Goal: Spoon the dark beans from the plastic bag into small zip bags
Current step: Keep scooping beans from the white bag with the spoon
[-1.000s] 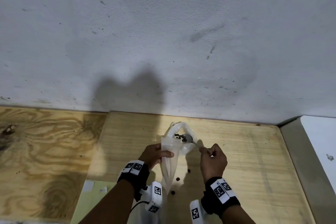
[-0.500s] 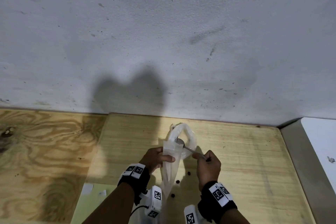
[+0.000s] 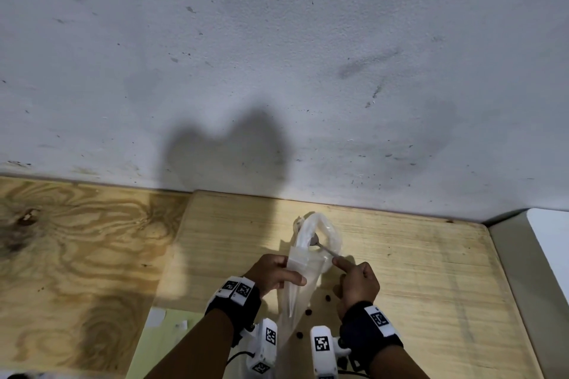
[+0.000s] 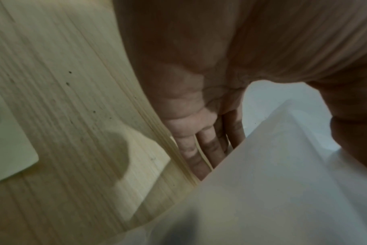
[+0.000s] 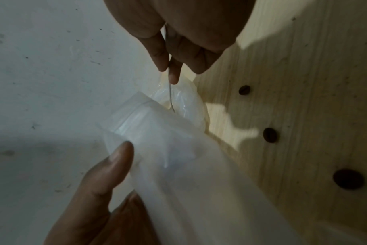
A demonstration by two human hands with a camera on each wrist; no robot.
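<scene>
Count taken around the two grips.

- Hands: two, a left hand (image 3: 274,272) and a right hand (image 3: 357,281).
- Spoon (image 3: 326,248): one, pinched by the right hand.
- Small zip bag (image 3: 300,274): one, held in the left hand.
- Larger plastic bag (image 3: 323,224): one, just beyond both grips.
- Loose dark beans (image 5: 270,135): three on the board, below the right hand's grip.

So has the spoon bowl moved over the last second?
Yes. The spoon bowl, earlier loaded and near the plastic bag's right rim, now sits left by the zip bag, beans gone.
</scene>
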